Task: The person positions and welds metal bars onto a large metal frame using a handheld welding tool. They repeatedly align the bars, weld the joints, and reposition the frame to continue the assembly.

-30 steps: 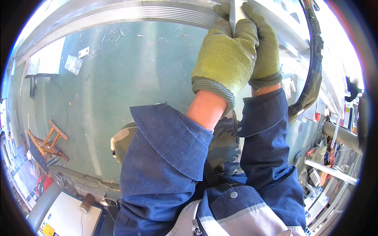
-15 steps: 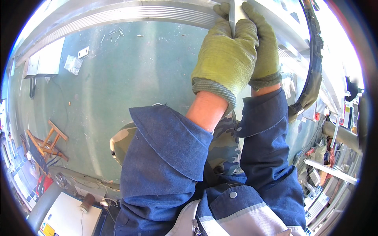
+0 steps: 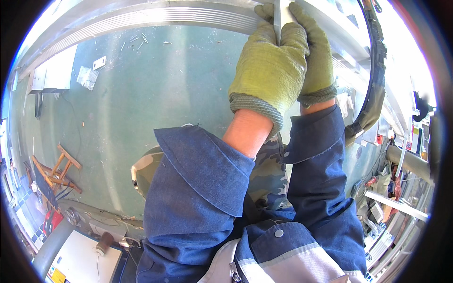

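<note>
Both hands wear yellow-green work gloves with knitted cuffs and reach to the top of the view. An aluminium profile [image 3: 284,17], pale and narrow, stands between them. My left hand [image 3: 270,68] is closed round its near end, with a fingertip showing on its left side. Close against it, my right hand [image 3: 317,59] grips the profile's right side, its fingers running along it. The palms and most of the fingertips are hidden. A long ribbed aluminium frame bar [image 3: 155,18] runs leftward from the hands across the top.
A thick dark hose [image 3: 376,75] hangs down right of my hands. On the green floor [image 3: 141,85] lie screws and a clear plastic bag [image 3: 87,77]. A wooden stool [image 3: 57,170] lies at left; a white-topped case [image 3: 85,259] bears a brown spool [image 3: 104,243]. Clutter fills the right.
</note>
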Demonstrator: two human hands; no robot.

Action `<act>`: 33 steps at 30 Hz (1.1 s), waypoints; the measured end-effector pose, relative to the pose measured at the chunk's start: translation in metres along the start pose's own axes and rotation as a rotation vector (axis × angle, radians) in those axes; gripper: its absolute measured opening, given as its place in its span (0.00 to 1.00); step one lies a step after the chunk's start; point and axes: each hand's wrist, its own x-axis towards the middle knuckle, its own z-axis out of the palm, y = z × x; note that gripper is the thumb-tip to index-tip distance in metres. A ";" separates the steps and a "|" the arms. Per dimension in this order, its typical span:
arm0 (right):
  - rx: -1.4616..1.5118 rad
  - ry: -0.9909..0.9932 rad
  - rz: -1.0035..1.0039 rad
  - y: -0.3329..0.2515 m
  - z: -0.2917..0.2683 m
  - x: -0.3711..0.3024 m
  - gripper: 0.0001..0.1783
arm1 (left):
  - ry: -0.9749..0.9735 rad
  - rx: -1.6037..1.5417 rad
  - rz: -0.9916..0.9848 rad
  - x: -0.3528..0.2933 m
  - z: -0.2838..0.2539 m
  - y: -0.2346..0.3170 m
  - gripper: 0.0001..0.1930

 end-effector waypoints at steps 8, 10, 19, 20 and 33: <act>-0.078 -0.022 -0.083 0.002 -0.005 0.005 0.21 | -0.069 -0.022 0.098 -0.001 -0.009 0.003 0.21; -0.083 -0.003 -0.087 0.006 -0.010 0.006 0.22 | -0.119 -0.140 -0.062 -0.004 -0.012 0.014 0.20; -0.199 0.045 -0.096 -0.001 -0.003 -0.002 0.24 | -0.163 -0.349 -0.275 -0.004 -0.007 0.024 0.13; -0.192 0.048 -0.075 0.000 -0.001 -0.003 0.24 | -0.160 -0.354 -0.311 -0.005 -0.009 0.025 0.14; -0.179 -0.037 -0.129 0.001 -0.018 -0.003 0.30 | -0.168 -0.297 -0.299 -0.004 -0.010 0.018 0.16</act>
